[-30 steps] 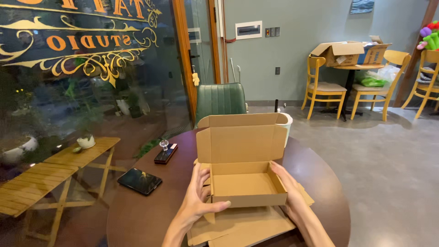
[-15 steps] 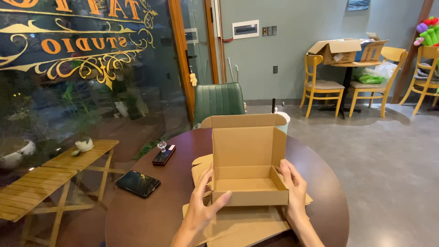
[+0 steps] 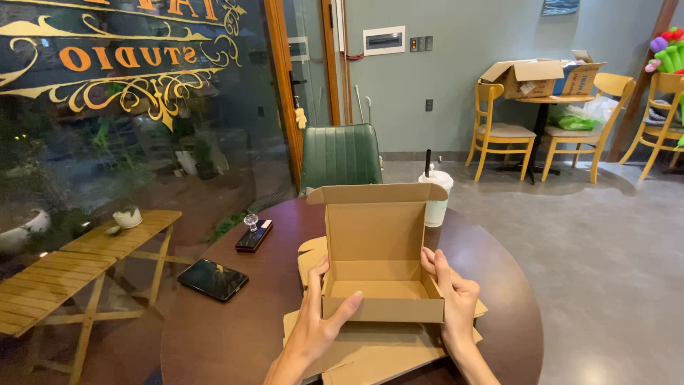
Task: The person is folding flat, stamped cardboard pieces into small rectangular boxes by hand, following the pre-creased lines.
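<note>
You have the open brown box [image 3: 381, 285] on flat cardboard [image 3: 370, 349] on the round table [image 3: 214, 328], your left hand [image 3: 317, 324] and right hand [image 3: 452, 303] gripping its sides, and squeezing too hard could bend the thin walls in.

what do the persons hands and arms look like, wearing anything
Both are bare: the left hand and right hand show no gloves, rings, watch or bracelets, and no sleeve covers either forearm as far as the frame's lower edge. Fingernails look short and unpainted. Nothing above the forearms is in view.
</note>
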